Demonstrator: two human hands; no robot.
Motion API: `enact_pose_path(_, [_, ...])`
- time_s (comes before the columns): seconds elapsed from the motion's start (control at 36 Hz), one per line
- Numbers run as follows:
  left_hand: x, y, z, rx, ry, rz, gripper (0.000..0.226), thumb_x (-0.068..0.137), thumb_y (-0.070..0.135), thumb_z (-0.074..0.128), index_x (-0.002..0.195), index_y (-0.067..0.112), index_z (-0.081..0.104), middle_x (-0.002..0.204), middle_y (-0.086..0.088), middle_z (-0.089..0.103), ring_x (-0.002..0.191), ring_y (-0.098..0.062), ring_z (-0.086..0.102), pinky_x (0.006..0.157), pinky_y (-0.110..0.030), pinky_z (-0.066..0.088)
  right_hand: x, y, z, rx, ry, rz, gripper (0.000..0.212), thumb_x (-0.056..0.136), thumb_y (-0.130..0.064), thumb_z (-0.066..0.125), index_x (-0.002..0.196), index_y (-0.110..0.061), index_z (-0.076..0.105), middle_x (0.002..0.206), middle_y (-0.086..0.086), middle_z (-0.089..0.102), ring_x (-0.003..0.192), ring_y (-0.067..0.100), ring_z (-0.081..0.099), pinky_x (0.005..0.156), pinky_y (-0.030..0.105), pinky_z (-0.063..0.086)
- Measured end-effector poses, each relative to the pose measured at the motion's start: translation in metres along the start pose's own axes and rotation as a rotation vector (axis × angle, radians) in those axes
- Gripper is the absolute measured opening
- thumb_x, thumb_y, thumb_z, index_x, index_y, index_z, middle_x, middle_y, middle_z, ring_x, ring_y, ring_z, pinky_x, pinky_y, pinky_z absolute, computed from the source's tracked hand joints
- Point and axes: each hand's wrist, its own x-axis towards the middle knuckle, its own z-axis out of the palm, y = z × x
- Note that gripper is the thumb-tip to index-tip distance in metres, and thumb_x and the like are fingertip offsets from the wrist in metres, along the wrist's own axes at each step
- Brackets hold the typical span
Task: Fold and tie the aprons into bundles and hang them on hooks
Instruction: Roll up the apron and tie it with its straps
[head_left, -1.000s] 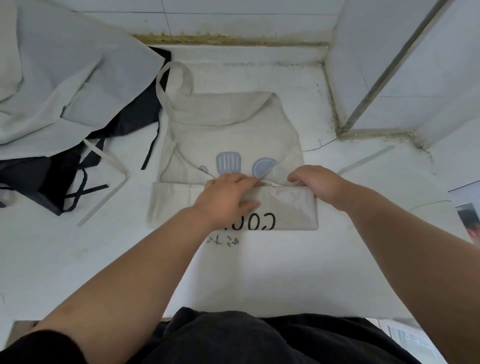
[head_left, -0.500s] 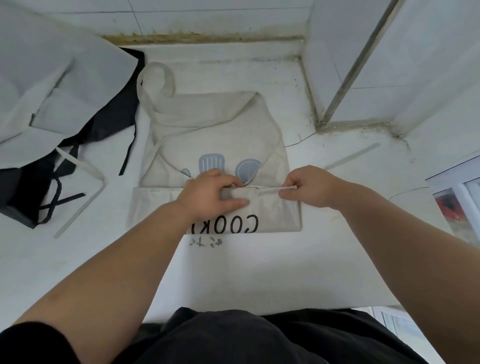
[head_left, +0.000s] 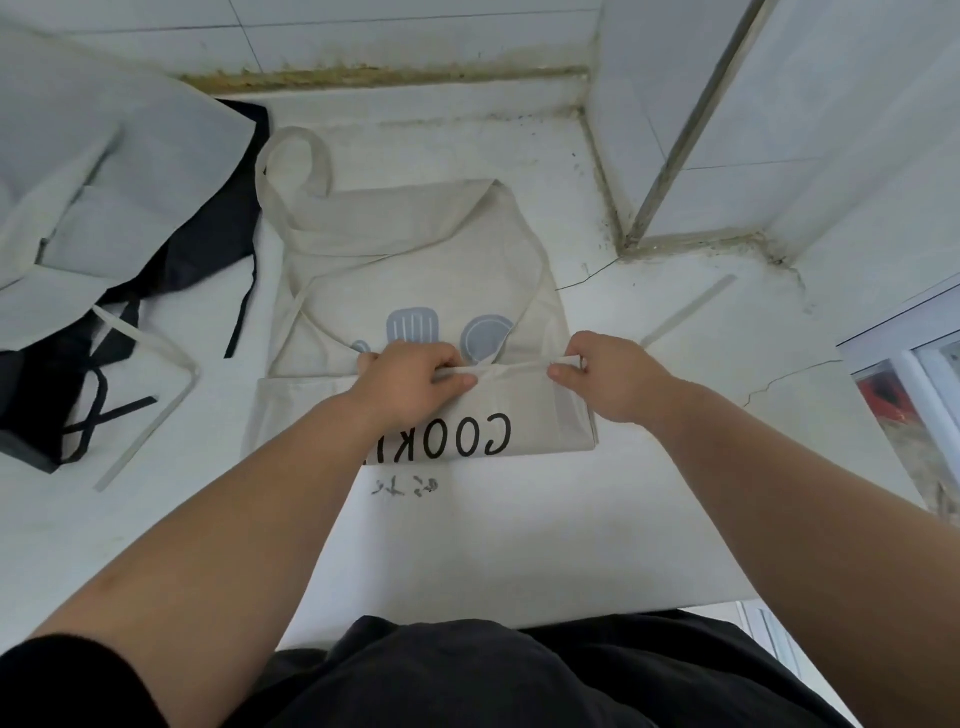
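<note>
Lying flat at the centre of the frame, a cream fabric apron (head_left: 415, 249) printed with black letters and grey-blue kitchen utensils is spread on a white counter (head_left: 519, 545). Its near part is folded over into a band, where the letters "COOK" show upside down. Its neck loop (head_left: 291, 150) curls toward the upper left of the frame

The left hand (head_left: 410, 384) sits on the top edge of that band at mid-frame, fingers curled tight around a narrow cream tie (head_left: 511, 368) and a bunch of the folded cloth. The right hand (head_left: 615, 382), just right of centre, pinches the same tie between thumb and bent fingers at the band's right end. The tie runs straight between the two hands

A second flat cream strap (head_left: 691, 310) lies on the counter to the right, apart from the hands. In the upper left of the frame a crumpled pale grey apron (head_left: 104, 208) lies over a black apron (head_left: 208, 249), whose thin black ties trail onto the counter. A loose pale strap (head_left: 150, 426) bends beside them at the left edge. White tiled walls meet a stained seam along the top
</note>
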Motion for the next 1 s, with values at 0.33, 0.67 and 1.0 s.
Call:
enact_pose_path(0.33, [-0.034,-0.054,-0.013,0.237,0.140,-0.272,0.057,0.094,0.061,0.026,0.143,0.032,0.032,0.154,0.000,0.024,0.141,-0.026,0.020,0.111,-0.047,0.021,-0.001,-0.036,0.009,-0.455,0.104,-0.003,0.039,0.090,-0.008,0.048,0.128,-0.016,0.044,0.119,0.011,0.049,0.109,0.030,0.051,0.081,0.035,0.041])
enact_pose_path(0.67, [-0.076,-0.116,-0.031,0.116,0.206,-0.673,0.063,0.096,0.058,0.019,0.145,0.020,0.031,0.152,-0.010,0.028,0.138,-0.034,0.026,0.108,-0.052,0.026,0.012,-0.073,0.034,-0.353,-0.012,0.174,0.094,0.064,-0.080,0.059,0.127,-0.012,0.042,0.120,0.008,0.048,0.113,0.028,0.052,0.082,0.036,0.041])
enact_pose_path(1.0, [-0.099,-0.118,-0.024,0.100,0.580,-0.339,0.045,0.092,0.032,0.041,0.127,0.010,0.058,0.136,-0.014,0.051,0.122,-0.040,0.044,0.096,-0.053,0.035,0.006,-0.084,0.045,-0.433,0.027,-0.107,0.052,0.089,-0.053,0.050,0.129,-0.020,0.044,0.127,0.007,0.047,0.117,0.026,0.048,0.092,0.036,0.036])
